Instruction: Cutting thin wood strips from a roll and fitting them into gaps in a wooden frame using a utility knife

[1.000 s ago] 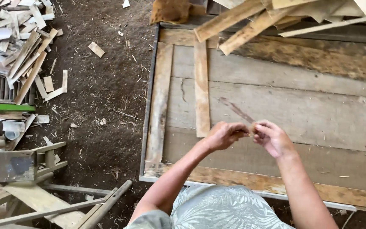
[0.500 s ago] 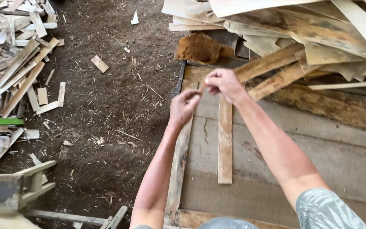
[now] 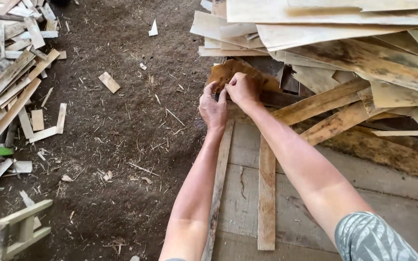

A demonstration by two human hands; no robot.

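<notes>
Both my arms reach forward to a rough brown piece of bark-like wood (image 3: 234,69) that lies at the near left edge of a stack of pale veneer sheets (image 3: 325,24). My left hand (image 3: 213,107) pinches the piece's lower left edge with curled fingers. My right hand (image 3: 242,90) is closed over its lower middle, just right of the left hand and touching it. Part of the brown piece is hidden under my right hand and under the sheets above it.
Two narrow slats (image 3: 266,193) (image 3: 217,179) lie lengthwise on a weathered board platform (image 3: 378,193). More planks (image 3: 330,126) slant across it at right. The dirt floor (image 3: 122,125) is strewn with chips. Scrap strips (image 3: 10,77) pile up at left, with a wooden frame (image 3: 20,223) at bottom left.
My view and both hands have moved forward from over the platform, where they held a thin strip, to the brown piece at the stack's edge; the hands now close on it.
</notes>
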